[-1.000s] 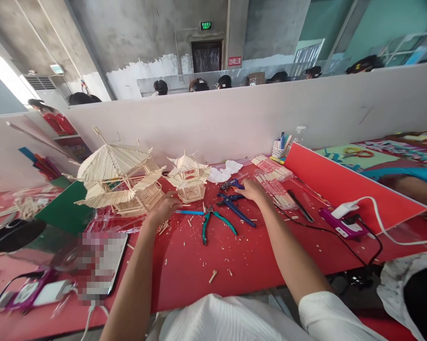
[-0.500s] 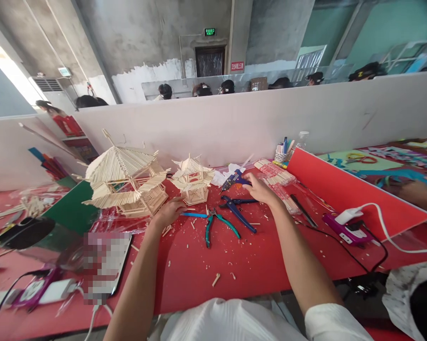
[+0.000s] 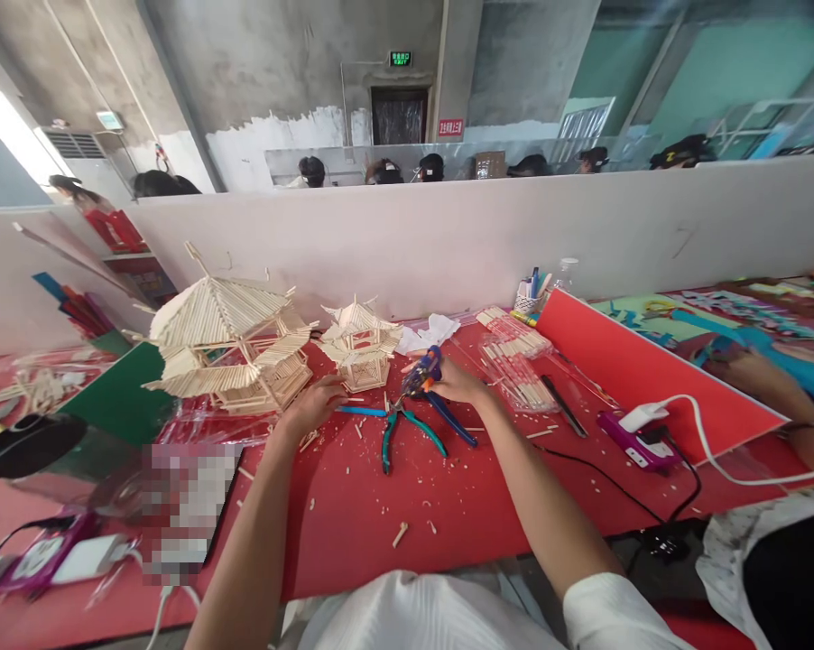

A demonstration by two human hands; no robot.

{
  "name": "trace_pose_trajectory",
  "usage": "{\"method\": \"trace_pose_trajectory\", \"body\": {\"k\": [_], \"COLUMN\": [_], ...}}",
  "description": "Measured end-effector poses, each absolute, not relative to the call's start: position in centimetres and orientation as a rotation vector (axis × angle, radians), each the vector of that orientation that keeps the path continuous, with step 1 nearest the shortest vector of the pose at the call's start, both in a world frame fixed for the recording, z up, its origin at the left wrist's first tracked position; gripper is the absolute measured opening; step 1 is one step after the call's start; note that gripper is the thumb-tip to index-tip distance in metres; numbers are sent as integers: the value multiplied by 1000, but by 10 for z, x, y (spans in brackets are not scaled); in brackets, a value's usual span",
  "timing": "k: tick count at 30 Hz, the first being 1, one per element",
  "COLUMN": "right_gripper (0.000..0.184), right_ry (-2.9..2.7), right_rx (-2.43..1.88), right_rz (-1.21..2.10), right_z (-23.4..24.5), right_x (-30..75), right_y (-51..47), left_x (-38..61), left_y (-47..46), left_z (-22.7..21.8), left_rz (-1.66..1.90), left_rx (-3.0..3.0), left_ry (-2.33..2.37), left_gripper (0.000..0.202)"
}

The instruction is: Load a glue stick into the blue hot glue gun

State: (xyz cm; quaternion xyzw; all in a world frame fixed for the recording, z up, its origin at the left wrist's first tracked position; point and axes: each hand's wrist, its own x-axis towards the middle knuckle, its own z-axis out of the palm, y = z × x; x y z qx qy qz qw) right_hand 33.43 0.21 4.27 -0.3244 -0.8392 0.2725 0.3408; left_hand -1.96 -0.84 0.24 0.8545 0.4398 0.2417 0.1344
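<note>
My right hand (image 3: 457, 379) is closed around the handle of a blue glue gun (image 3: 424, 368) with an orange trigger. The gun hangs above blue-handled pliers (image 3: 456, 422), partly covering them, close to green-handled cutters (image 3: 413, 431) lying spread on the table. My left hand (image 3: 318, 404) rests low beside the small stick pavilion model (image 3: 363, 348), its fingers curled together; whatever they pinch is too small to make out. A short wooden stick lies by those fingertips, and a blue strip (image 3: 362, 411) is just below. Behind my left hand stands a larger stick pavilion (image 3: 227, 348).
Packs of wooden sticks (image 3: 519, 361) and a black pen-like rod (image 3: 564, 404) lie right of the gun. A red board (image 3: 624, 370) leans there, beside a purple power strip (image 3: 641, 441). At left are a green board (image 3: 126, 397) and a tablet (image 3: 208, 506). Wood scraps litter the red table.
My right hand has lifted the glue gun and brought it left and nearer, over the pliers. My left hand stays beside the small pavilion. The view has shifted slightly.
</note>
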Motion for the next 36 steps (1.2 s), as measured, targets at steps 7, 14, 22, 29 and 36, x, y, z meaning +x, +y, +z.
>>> {"method": "trace_pose_trajectory", "body": {"k": [7, 14, 22, 29, 36], "right_gripper": [33, 32, 43, 28, 44], "right_ry": [-2263, -2139, -1355, -1558, -2439], "right_rx": [-810, -738, -769, -848, -665], "right_rz": [602, 746, 752, 723, 703], "right_z": [41, 46, 42, 34, 36], "right_x": [301, 330, 363, 372, 321], "right_y": [3, 2, 16, 21, 5], "left_x": [-16, -16, -12, -12, -14], "left_y": [-7, -6, -7, -8, -11], "left_z": [4, 3, 5, 8, 10], "left_rz": [683, 616, 550, 571, 560], "left_rx": [2516, 2588, 2623, 2618, 2651], "left_ry": [1247, 1265, 1301, 1319, 1292], "left_gripper": [25, 28, 30, 32, 31]}}
